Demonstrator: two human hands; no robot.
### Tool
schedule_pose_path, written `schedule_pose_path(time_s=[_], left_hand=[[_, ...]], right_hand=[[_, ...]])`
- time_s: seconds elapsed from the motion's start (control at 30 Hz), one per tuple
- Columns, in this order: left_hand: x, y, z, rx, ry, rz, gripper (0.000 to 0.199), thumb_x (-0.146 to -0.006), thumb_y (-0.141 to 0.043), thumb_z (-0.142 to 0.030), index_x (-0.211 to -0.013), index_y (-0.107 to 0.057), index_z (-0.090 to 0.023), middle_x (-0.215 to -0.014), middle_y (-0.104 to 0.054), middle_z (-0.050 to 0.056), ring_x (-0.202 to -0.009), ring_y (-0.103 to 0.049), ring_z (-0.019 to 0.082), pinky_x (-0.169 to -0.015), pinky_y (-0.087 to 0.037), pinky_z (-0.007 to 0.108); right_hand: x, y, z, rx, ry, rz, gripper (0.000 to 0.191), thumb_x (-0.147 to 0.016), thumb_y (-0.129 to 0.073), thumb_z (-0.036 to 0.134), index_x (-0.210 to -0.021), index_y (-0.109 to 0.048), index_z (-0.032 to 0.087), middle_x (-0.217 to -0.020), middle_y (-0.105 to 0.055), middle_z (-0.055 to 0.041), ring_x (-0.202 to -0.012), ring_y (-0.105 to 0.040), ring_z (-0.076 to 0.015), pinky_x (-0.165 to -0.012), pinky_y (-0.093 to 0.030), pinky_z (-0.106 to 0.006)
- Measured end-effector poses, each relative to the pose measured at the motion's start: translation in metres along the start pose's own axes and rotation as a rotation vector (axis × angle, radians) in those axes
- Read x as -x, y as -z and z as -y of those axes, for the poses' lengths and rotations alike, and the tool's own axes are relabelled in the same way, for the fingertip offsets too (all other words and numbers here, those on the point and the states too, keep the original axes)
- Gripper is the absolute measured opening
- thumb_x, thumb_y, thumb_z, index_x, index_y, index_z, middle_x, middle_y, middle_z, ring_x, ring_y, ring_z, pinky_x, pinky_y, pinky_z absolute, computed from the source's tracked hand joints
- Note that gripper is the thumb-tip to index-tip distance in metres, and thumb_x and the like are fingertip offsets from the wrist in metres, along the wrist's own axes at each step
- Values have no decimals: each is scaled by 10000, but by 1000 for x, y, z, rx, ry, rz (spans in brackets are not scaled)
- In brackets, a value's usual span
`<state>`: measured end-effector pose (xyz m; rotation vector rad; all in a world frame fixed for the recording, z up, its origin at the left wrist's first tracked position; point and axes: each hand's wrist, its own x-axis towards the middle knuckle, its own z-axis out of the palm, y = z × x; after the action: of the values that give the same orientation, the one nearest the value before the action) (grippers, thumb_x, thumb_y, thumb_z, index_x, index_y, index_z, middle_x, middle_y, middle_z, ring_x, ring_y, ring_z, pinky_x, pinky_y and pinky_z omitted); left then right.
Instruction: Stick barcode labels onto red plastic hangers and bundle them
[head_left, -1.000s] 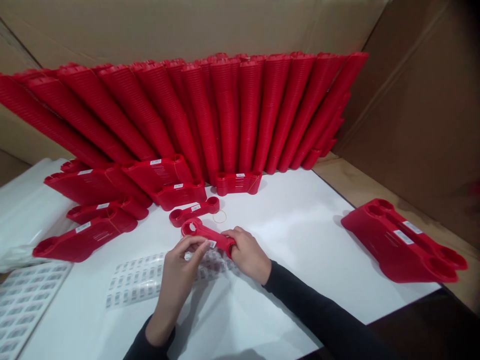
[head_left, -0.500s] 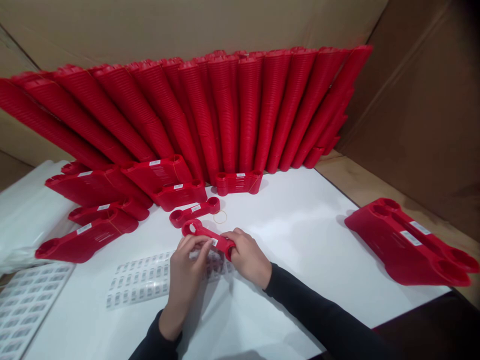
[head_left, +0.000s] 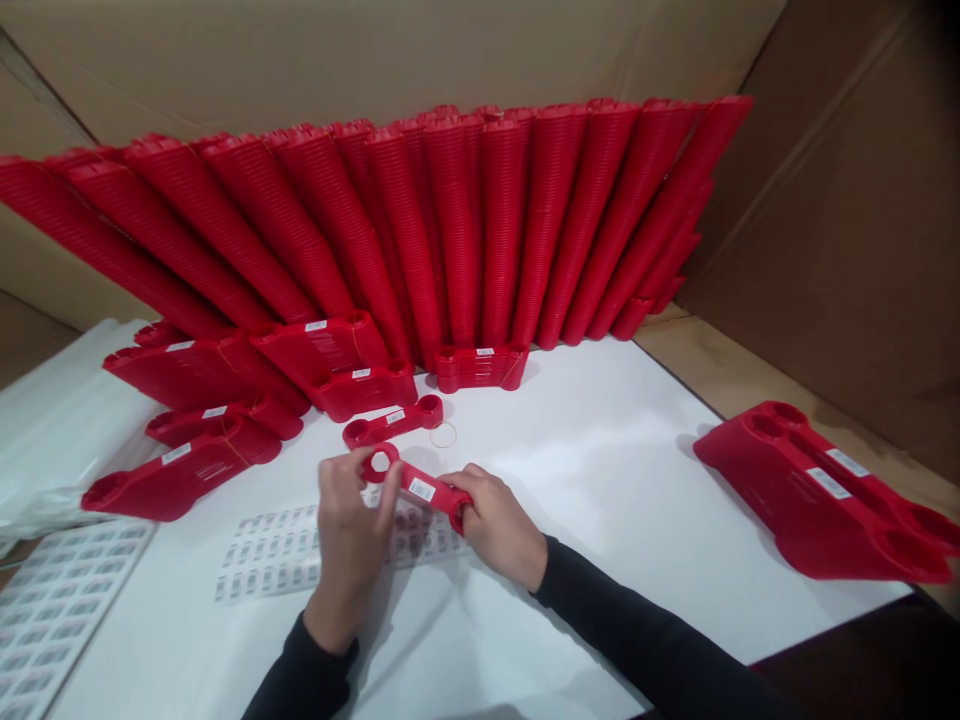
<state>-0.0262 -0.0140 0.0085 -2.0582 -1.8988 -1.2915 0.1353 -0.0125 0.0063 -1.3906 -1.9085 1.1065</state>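
Note:
Both my hands hold one flat red plastic piece [head_left: 409, 482] with a ring at each end, just above the white table [head_left: 585, 470]. My right hand [head_left: 495, 520] grips its near ring end. My left hand [head_left: 349, 520] pinches the far ring end. A small white barcode label sits on the middle of the piece. Under my hands lies a sheet of barcode labels [head_left: 300, 550]. A second red piece with a label [head_left: 394, 420] lies just beyond, next to a rubber band [head_left: 442, 434].
Long leaning stacks of red pieces [head_left: 450, 220] line the back against cardboard walls. Banded red bundles [head_left: 210, 400] lie at the left and another bundle [head_left: 825, 490] at the right. A second label sheet [head_left: 52, 610] and white plastic bags [head_left: 52, 420] are at the far left.
My left hand left the label in the middle of the red piece and moved to its far ring end. The piece is lifted slightly; the label now shows uncovered.

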Motion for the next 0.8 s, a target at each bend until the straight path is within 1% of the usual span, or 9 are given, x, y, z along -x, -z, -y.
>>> schedule_pose_path(time_s=[0.13, 0.23, 0.3, 0.37, 0.43, 0.53, 0.63, 0.7, 0.8], left_hand=[[-4, 14, 5, 215, 202, 20, 263, -793, -559, -343, -1001, -534, -184, -991, -469, 39, -708, -496, 124, -684, -464, 270], [-3, 20, 5, 408, 339, 35, 175, -813, -525, -321, -933, -556, -198, -966, -504, 18, -757, -550, 126, -676, -483, 241], [-2, 22, 5, 480, 374, 33, 138, -803, -537, -294, -899, -561, -198, -963, -513, 14, -803, -570, 133, -694, -491, 230], [0, 23, 6, 514, 376, 58, 133, -792, -544, -263, -909, -558, -203, -996, -511, 22, -874, -577, 151, -721, -492, 231], [2, 26, 7, 523, 339, 137, 147, -790, -520, -225, -934, -548, -207, -1014, -516, 35, -926, -574, 171, -748, -487, 247], [4, 33, 8, 502, 216, 369, 125, -781, -443, -175, -833, -555, -195, -952, -563, 52, -953, -567, 203, -782, -469, 291], [4, 39, 13, 410, 155, 543, 170, -792, -388, -206, -729, -546, -194, -815, -603, 35, -813, -587, 190, -704, -462, 286], [2, 38, 22, 275, 189, 524, 205, -822, -377, -267, -799, -568, -198, -757, -601, 21, -682, -568, 165, -599, -448, 263], [1, 31, 40, 34, 154, 456, 267, -834, -392, -324, -951, -596, -199, -819, -578, 39, -697, -557, 177, -598, -451, 279]], right_hand=[[2, 0, 0, -46, 18, 7, 496, -626, -351, -18, -947, -649, 214, -812, -521, -22, -749, -508, -147, -680, -374, -237], [1, 1, -2, -58, 28, -3, 558, -598, -351, -31, -998, -652, 215, -842, -530, -28, -778, -510, -151, -697, -382, -240], [-1, 2, -4, -71, 37, -22, 594, -578, -346, -42, -1024, -648, 207, -844, -529, -30, -788, -511, -151, -711, -390, -238], [-3, 4, -7, -98, 35, -54, 611, -566, -341, -47, -1038, -644, 194, -840, -531, -32, -799, -514, -150, -730, -398, -237], [-5, 7, -9, -125, 15, -90, 618, -559, -342, -50, -1045, -640, 186, -849, -537, -35, -816, -518, -150, -748, -404, -239], [-8, 11, -12, -142, -5, -122, 619, -552, -351, -55, -1043, -638, 189, -862, -545, -34, -827, -521, -153, -749, -410, -245], [-9, 11, -14, -145, 4, -124, 623, -552, -350, -61, -1044, -638, 192, -855, -540, -32, -820, -520, -153, -744, -408, -246], [-8, 8, -14, -142, 10, -107, 638, -551, -345, -66, -1054, -633, 201, -858, -536, -31, -823, -518, -152, -744, -404, -243], [-6, 4, -15, -116, 10, -64, 652, -548, -344, -66, -1064, -629, 212, -865, -534, -30, -830, -517, -151, -749, -401, -237]])
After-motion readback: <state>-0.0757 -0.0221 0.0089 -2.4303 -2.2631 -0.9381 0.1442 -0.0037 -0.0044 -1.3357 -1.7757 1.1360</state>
